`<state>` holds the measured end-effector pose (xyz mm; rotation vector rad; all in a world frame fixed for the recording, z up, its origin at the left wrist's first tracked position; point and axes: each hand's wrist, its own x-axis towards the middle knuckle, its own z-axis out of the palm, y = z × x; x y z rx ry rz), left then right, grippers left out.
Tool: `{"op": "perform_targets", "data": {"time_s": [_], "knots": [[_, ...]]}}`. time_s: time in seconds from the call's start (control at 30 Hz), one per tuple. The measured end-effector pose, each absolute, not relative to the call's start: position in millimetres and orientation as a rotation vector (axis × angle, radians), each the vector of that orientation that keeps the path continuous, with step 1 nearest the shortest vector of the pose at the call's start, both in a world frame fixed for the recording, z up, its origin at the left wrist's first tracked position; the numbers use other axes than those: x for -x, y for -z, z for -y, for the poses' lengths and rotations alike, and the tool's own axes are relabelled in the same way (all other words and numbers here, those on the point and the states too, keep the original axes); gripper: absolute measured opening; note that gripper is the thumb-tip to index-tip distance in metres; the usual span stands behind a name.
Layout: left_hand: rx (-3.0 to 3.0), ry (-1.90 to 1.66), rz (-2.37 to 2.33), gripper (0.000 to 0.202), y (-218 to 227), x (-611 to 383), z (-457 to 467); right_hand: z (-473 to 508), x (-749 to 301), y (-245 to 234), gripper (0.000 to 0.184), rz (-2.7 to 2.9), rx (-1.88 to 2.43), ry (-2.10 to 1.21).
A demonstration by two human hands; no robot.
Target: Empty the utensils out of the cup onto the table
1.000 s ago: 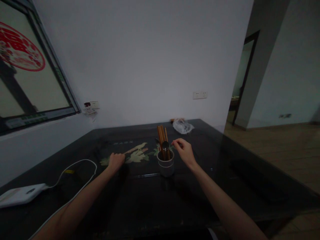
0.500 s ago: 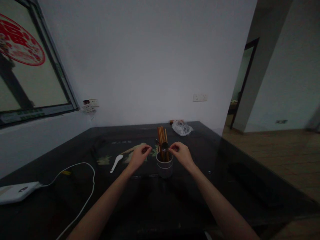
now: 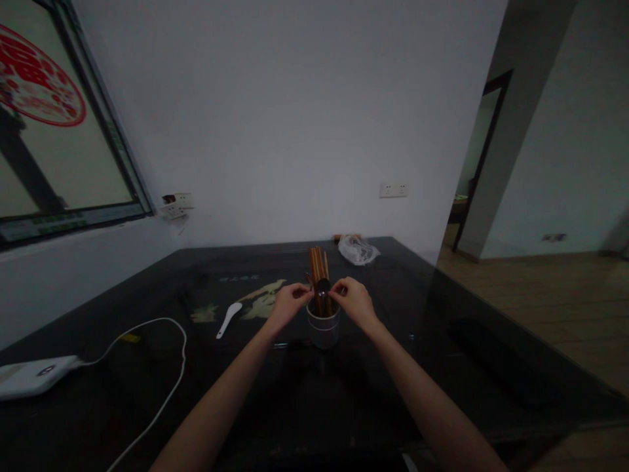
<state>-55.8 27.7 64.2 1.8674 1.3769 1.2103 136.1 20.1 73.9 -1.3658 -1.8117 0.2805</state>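
Both hands meet at a small pale utensil cup (image 3: 323,330) standing near the middle of the dark bench (image 3: 442,341). The left hand (image 3: 286,304) is at the cup's left rim, its fingers (image 3: 301,290) curled and pinched in toward the bundle of wooden chopsticks (image 3: 317,272) that stands upright in the cup; whether they actually grip a chopstick cannot be told in the dim light. The right hand (image 3: 354,303) is at the right rim, its fingers (image 3: 336,294) pinched close together just beside the dark metal spoon (image 3: 323,287) that leans among the chopsticks; contact looks likely but is not clear.

To the left of the cup a white ceramic spoon (image 3: 228,319) lies flat on the bench, apart from both hands. Further left a white cable (image 3: 167,367) loops toward a white power bank (image 3: 32,377) at the near left edge. At the far edge of the bench sits a crumpled clear plastic bag (image 3: 358,249).
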Motion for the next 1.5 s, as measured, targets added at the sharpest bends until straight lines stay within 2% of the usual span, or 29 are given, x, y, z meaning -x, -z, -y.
{"op": "perform_targets", "data": {"time_s": [0.37,0.57,0.77,0.9,1.07,1.17,1.27,1.37,1.5], "knots": [[-1.911,-1.229,-1.346,0.02,-61,56,-28,-26,-132,-70,0.005,1.806,1.3,-0.278],[-1.832,-1.373,-1.278,0.023,-81,55,-16,-24,-135,-72,0.009,1.757,1.196,-0.301],[-1.672,-1.719,-1.195,0.031,-124,83,12,-6,-138,-99,0.014,1.669,1.008,-0.309],[-1.63,-1.814,-1.278,0.035,-126,125,8,20,-138,-135,0.013,1.606,0.879,-0.283],[-1.662,-1.46,-1.731,0.032,-80,181,-24,53,-117,-173,0.01,1.638,0.724,-0.388],[-1.767,-1.102,-2.009,0.024,-56,193,-34,58,-81,-172,0.006,1.758,0.689,-0.547],[-1.827,-0.881,-2.149,0.022,-45,191,-35,45,-35,-144,0.002,1.841,0.717,-0.759],[-1.824,-0.731,-2.237,0.023,-41,188,-35,20,5,-104,0.008,1.83,0.798,-0.922],[-1.8,-0.679,-2.241,0.022,-30,192,-41,-16,32,-62,0.011,1.712,0.959,-1.157]]}}
